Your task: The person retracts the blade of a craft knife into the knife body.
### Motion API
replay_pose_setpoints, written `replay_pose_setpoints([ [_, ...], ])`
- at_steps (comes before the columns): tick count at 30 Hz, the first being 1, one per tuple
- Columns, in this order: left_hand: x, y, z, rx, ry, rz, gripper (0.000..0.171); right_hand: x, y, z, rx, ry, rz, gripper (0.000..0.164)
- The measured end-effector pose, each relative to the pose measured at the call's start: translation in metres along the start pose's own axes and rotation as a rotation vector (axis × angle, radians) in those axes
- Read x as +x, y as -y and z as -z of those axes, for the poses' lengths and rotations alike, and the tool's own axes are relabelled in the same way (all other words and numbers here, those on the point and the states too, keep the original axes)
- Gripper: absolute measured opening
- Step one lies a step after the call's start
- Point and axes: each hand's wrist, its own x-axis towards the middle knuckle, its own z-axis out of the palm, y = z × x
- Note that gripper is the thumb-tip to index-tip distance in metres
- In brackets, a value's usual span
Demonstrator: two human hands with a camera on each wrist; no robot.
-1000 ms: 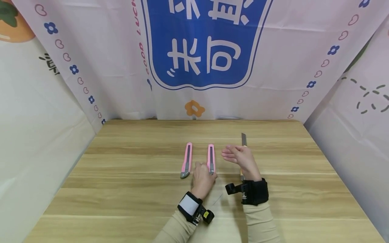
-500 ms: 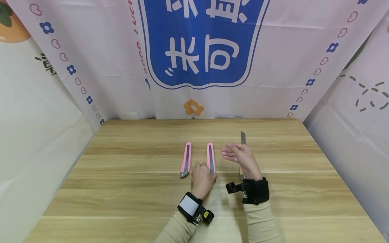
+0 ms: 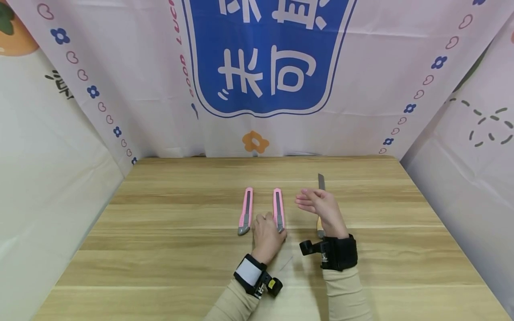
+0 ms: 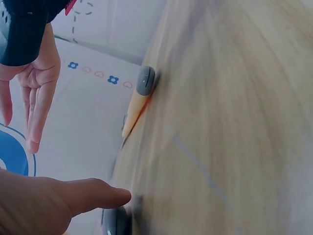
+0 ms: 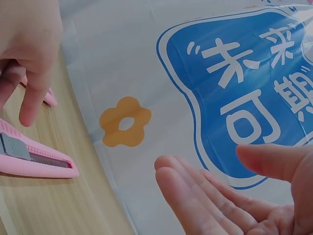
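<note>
Over right pink cutter (image 3: 278,203), left hand (image 3: 267,238) is bending, can't tell if clamped; right hand (image 3: 326,209) is hovering, fingers straight, partly blocking yellow cutter (image 3: 319,225); left pink cutter (image 3: 246,211) is lying near.

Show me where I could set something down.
The wooden table is bare left of the leftmost pink utility knife and right of the right hand. Crowded: the middle, with another pink knife, left hand and yellow-handled knife.

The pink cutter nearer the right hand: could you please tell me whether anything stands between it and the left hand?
Nothing visible stands between the left hand and that pink cutter: the thumb is close to its grey end. The other pink cutter lies farther left.
</note>
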Motion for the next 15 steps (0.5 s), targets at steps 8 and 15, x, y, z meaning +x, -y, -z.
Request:
replay_pose_setpoints([
  [8,-0.004,-0.001,0.015,-0.024,-0.018,-0.038,0.07,-0.006,0.005,0.003,-0.067,-0.069,0.018,0.046],
  [15,-0.007,-0.005,0.041,-0.142,-0.031,-0.06,0.06,-0.012,0.003,0.015,-0.218,-0.09,0.015,0.058],
])
